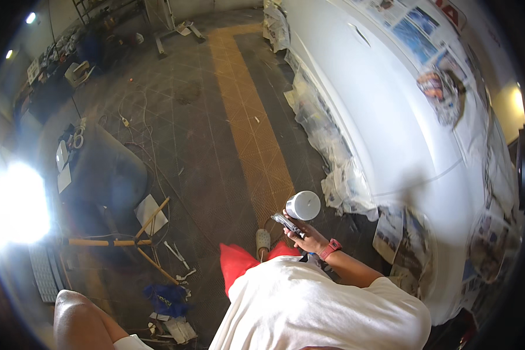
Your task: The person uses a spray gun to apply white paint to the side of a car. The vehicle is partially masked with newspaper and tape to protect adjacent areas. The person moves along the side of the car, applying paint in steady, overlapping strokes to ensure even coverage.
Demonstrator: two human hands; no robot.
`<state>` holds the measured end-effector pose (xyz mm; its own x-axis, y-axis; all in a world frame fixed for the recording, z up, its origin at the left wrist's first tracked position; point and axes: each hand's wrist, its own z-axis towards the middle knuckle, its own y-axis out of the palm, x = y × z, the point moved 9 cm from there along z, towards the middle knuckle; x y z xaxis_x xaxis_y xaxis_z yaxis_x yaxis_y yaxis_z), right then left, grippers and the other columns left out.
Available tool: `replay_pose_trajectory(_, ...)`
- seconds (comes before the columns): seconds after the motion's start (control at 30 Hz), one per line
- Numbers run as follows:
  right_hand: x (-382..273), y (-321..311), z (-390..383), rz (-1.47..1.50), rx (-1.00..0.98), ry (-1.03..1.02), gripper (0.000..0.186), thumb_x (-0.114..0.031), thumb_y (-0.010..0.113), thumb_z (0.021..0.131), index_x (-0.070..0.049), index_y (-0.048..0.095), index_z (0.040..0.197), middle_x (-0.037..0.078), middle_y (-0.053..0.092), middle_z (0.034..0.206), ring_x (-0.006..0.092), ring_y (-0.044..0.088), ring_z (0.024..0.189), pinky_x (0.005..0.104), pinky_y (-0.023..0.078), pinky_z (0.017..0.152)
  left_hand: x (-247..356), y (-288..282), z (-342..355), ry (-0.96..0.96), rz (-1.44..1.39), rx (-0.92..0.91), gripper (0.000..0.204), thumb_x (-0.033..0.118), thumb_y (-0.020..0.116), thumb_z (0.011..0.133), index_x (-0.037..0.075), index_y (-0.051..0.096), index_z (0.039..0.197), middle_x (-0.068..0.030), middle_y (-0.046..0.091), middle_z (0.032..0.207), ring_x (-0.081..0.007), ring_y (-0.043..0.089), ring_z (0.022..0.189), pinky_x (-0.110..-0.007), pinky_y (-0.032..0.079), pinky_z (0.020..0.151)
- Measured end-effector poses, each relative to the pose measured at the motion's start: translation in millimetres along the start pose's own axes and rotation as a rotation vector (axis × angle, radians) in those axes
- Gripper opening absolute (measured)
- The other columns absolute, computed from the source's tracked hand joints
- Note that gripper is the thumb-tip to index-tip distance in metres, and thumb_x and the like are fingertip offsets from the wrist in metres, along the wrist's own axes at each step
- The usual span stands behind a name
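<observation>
My right hand (pixel 308 238) is closed round a silver-and-black spray gun (pixel 286 224) with a white cup (pixel 303 205) on top, held out in front of my body above the floor. The white car panel (pixel 385 116) stands to its right, with crumpled masking paper and plastic (pixel 332 163) along the panel's lower edge and newspaper sheets (pixel 414 35) taped over its upper part. My left arm shows at the lower left edge; its hand is out of view.
A glaring work lamp (pixel 14 204) on a yellow stand (pixel 146 233) stands at my left, among cables, paper scraps and a blue cloth (pixel 163 300). An orange strip (pixel 245 140) runs along the dark tiled floor (pixel 175 140). A metal stand (pixel 175 29) is at the back.
</observation>
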<state>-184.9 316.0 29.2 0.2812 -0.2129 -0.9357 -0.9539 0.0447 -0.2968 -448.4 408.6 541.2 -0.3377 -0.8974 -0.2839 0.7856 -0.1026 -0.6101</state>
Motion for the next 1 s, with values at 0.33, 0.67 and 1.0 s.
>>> replay_pose_trajectory(0.33, -72, -46, 289, 0.109, 0.117, -0.086, 0.061, -0.021, 0.059, 0.107, -0.013, 0.033, 0.162, 0.009, 0.069, 0.115, 0.0151, 0.065, 0.098, 0.0315, 0.055, 0.089, -231, 10, -109, -0.043, 0.123, -0.066, 0.058, 0.048, 0.038, 0.109, 0.007, 0.043, 0.150, -0.0176, 0.040, 0.151, -0.0352, 0.034, 0.141, -0.049, 0.023, 0.119)
replay_pose_trajectory(0.67, -68, -89, 503, 0.111, 0.453, 0.209, 0.055, -0.032, 0.048, 0.110, -0.016, 0.035, 0.161, 0.005, 0.072, 0.105, 0.0101, 0.066, 0.071, 0.0272, 0.052, 0.058, -524, 8, -212, 0.019, 0.017, -0.075, 0.055, 0.044, 0.040, 0.109, 0.005, 0.047, 0.147, -0.0175, 0.047, 0.146, -0.0340, 0.041, 0.137, -0.048, 0.029, 0.116)
replay_pose_trajectory(1.0, -3, -156, 682, 0.271, 0.790, 0.411, 0.063, -0.063, 0.041, 0.105, -0.012, 0.059, 0.138, 0.005, 0.072, 0.093, 0.0109, 0.069, 0.075, 0.0221, 0.049, 0.045, -789, 59, -304, -0.082, 0.064, -0.001, 0.052, 0.040, 0.042, 0.110, 0.002, 0.051, 0.144, -0.0174, 0.055, 0.140, -0.0327, 0.049, 0.133, -0.046, 0.036, 0.114)
